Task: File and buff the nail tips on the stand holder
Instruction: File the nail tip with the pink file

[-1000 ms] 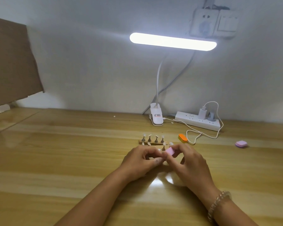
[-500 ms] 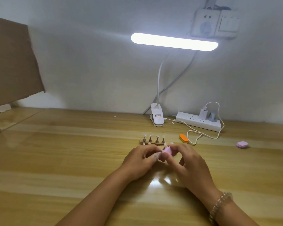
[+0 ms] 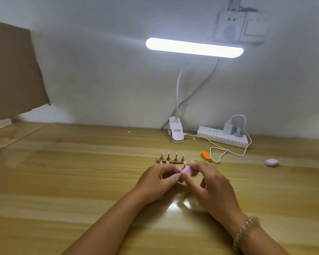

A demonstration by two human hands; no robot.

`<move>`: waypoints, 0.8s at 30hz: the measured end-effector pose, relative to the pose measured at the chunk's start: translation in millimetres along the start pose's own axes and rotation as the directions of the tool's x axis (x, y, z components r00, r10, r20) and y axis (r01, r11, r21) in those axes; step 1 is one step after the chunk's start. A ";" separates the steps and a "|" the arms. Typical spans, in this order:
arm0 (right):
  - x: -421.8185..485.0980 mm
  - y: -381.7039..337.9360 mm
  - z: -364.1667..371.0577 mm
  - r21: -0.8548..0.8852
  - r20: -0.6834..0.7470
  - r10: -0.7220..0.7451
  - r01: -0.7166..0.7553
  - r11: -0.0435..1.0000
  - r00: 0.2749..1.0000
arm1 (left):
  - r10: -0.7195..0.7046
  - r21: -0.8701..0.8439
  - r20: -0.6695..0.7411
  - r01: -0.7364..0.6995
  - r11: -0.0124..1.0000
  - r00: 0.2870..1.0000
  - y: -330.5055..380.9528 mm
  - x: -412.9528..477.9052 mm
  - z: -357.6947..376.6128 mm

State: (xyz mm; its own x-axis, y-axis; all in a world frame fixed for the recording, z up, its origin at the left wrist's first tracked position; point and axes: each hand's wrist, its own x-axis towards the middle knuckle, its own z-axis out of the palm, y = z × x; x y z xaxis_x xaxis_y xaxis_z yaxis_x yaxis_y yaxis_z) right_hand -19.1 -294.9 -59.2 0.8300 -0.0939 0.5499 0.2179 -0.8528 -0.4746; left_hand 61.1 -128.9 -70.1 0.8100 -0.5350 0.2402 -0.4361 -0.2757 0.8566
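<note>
A wooden stand holder (image 3: 161,160) with several small metal pegs carrying pale nail tips (image 3: 175,154) lies on the table just beyond my hands. My right hand (image 3: 213,188) pinches a small pink buffer block (image 3: 243,170) between thumb and fingers. My left hand (image 3: 157,183) has its fingers curled, pinching something small right against the block; that piece is too small and hidden to make out. The front row of pegs is partly covered by my fingers.
An orange file block (image 3: 206,156) lies right of the holder, next to a looped white cable (image 3: 226,153). A second pink buffer (image 3: 271,162) sits far right. A clip lamp base (image 3: 175,132), a power strip (image 3: 222,137) and cardboard (image 3: 11,70) line the back.
The pink block in my right hand has shifted slightly back and forth against my left fingertips. Both hands stay in nearly the same place in front of the holder.
</note>
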 end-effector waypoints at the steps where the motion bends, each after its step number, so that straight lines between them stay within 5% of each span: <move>1: -2.0 -1.6 0.7 -0.007 0.009 -0.029 0.029 1.000 1.000 | -0.009 -0.024 -0.010 0.009 1.000 1.000 0.2 -0.3 0.2; 6: 2.9 3.8 -0.3 0.044 -0.032 0.072 -0.070 0.997 0.997 | -0.010 -0.038 -0.016 0.009 0.999 1.000 -1.4 -0.3 1.4; 24: -1.2 1.1 0.9 0.092 0.015 -0.026 0.025 0.995 1.000 | 0.034 -0.017 -0.006 -0.034 0.999 0.999 -3.8 1.7 0.3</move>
State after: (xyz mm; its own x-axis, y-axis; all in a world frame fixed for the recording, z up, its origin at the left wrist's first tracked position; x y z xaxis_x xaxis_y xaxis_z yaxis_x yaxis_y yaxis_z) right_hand -19.4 -295.3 -61.0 0.8316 -0.0635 0.5517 0.2850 -0.8039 -0.5220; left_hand 64.0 -129.0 -73.1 0.7971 -0.5390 0.2720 -0.4568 -0.2438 0.8555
